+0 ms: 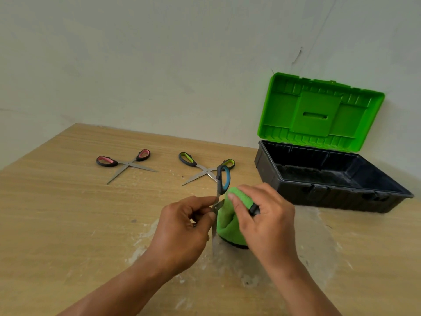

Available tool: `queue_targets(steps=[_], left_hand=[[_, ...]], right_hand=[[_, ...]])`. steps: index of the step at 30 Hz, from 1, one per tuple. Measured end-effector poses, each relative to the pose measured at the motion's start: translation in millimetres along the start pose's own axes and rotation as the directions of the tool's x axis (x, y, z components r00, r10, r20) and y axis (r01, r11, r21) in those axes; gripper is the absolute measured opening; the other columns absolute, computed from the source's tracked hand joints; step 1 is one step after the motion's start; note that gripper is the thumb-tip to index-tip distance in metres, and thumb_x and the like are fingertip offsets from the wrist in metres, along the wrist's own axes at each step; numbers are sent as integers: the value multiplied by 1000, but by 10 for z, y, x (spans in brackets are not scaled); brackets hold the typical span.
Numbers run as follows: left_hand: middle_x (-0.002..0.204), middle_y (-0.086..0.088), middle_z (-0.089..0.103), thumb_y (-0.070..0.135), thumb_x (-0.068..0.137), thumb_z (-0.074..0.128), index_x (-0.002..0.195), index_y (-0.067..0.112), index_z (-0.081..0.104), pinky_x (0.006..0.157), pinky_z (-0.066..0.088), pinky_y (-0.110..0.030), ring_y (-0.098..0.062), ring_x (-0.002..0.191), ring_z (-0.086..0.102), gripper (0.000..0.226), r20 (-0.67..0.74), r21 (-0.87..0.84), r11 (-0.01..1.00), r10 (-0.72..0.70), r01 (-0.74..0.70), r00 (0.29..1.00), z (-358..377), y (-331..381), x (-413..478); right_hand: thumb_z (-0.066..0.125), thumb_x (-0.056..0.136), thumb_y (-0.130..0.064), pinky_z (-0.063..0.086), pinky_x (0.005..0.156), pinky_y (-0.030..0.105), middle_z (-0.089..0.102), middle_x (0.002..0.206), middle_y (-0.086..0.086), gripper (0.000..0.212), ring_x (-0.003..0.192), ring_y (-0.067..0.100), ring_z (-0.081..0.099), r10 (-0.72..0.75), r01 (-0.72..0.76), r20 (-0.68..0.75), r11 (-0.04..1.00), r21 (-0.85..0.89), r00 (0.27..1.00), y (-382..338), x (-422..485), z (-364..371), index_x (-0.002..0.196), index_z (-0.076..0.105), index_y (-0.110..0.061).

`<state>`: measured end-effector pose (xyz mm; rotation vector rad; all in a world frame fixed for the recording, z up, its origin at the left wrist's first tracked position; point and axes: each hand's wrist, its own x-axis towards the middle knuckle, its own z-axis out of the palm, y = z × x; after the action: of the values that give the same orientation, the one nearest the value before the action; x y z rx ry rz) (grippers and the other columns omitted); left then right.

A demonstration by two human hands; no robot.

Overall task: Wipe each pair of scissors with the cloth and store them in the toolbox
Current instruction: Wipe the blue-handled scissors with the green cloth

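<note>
My left hand (182, 226) pinches the blue-handled scissors (222, 179) near their pivot, one handle pointing up and a blade pointing down. My right hand (264, 220) grips the green cloth (227, 226), wrapped over the scissors' other handle, whose black end shows between my fingers. Two more pairs lie spread wide on the wooden table (68, 213): pink-handled scissors (126, 164) at the far left and yellow-green-handled scissors (202, 169) just behind my hands. The toolbox (328, 190) stands at the right with its green lid (319, 112) up; its black tray looks bare.
A pale wall runs close behind the table and the toolbox lid leans near it. White dusty smears mark the tabletop under and around my hands. The table's left edge slants away at the far left.
</note>
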<state>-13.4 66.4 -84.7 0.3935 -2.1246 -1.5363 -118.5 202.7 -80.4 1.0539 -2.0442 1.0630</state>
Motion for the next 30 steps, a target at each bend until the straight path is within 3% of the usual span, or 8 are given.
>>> queue_targets(steps=[4, 8, 12, 17, 22, 24, 26, 30], left_hand=[[75, 11, 72, 5, 91, 63, 104, 32, 74, 57, 49, -12, -1, 60, 61, 33, -18, 21, 999, 27, -26, 999, -29, 22, -11], [75, 9, 73, 11, 92, 66, 109, 26, 75, 55, 48, -14, -1, 58, 61, 25, -10, 16, 1000, 19, -18, 1000, -20, 20, 3], [77, 5, 73, 9, 90, 65, 109, 27, 75, 57, 55, -23, -8, 60, 62, 28, -13, 65, 997, 36, -35, 999, -28, -15, -11], [76, 5, 72, 13, 91, 67, 109, 28, 75, 55, 56, -27, -10, 59, 62, 25, -5, 75, 996, 54, -54, 999, -28, -15, 8], [73, 9, 72, 8, 90, 66, 107, 27, 76, 55, 50, -16, -3, 57, 60, 27, -15, 38, 998, 53, -52, 998, -57, 6, 0], [72, 9, 72, 11, 91, 67, 106, 28, 76, 55, 51, -18, -3, 57, 59, 25, -3, 33, 998, 53, -53, 999, -53, 17, 11], [73, 9, 71, 17, 90, 68, 105, 30, 76, 55, 53, -22, -4, 57, 59, 22, 6, 25, 997, 74, -74, 997, -44, 36, -8], [72, 12, 71, 11, 90, 68, 104, 30, 76, 55, 50, -18, -2, 57, 59, 25, -9, 22, 997, 69, -68, 998, -45, 45, -21]], right_hand=[[75, 87, -27, 56, 64, 13, 71, 93, 0, 27, 75, 4, 65, -78, 73, 117, 996, 41, 990, -124, -97, 65, 107, 77, -9], [75, 87, -28, 53, 61, 10, 71, 85, -2, 26, 66, 2, 62, 29, -29, 7, 999, 22, 1000, 29, 43, 14, 104, 78, -8], [76, 87, -27, 52, 52, 17, 67, 83, -3, 25, 62, 3, 60, 2, -4, 78, 999, 33, 997, -8, -30, 36, 105, 77, -11], [80, 84, -25, 51, 62, 9, 70, 80, -4, 22, 63, 1, 60, 136, -137, -30, 990, -24, 990, 174, 82, 25, 99, 80, -9], [77, 86, -28, 50, 55, 9, 69, 81, -4, 26, 62, -1, 59, 53, -57, 76, 997, 53, 996, 23, -30, 60, 105, 77, -11], [79, 85, -27, 54, 63, 9, 72, 84, -3, 25, 65, -2, 61, 102, -102, 21, 995, 11, 995, 132, 33, 58, 103, 78, -10], [81, 84, -23, 47, 66, 1, 72, 83, -3, 22, 65, -3, 58, 145, -147, -47, 988, -39, 988, 210, 94, 5, 100, 80, -8], [78, 85, -24, 46, 59, 4, 67, 82, -4, 22, 64, -2, 58, 26, -27, 48, 1000, 14, 999, 20, -24, -15, 102, 77, -11]])
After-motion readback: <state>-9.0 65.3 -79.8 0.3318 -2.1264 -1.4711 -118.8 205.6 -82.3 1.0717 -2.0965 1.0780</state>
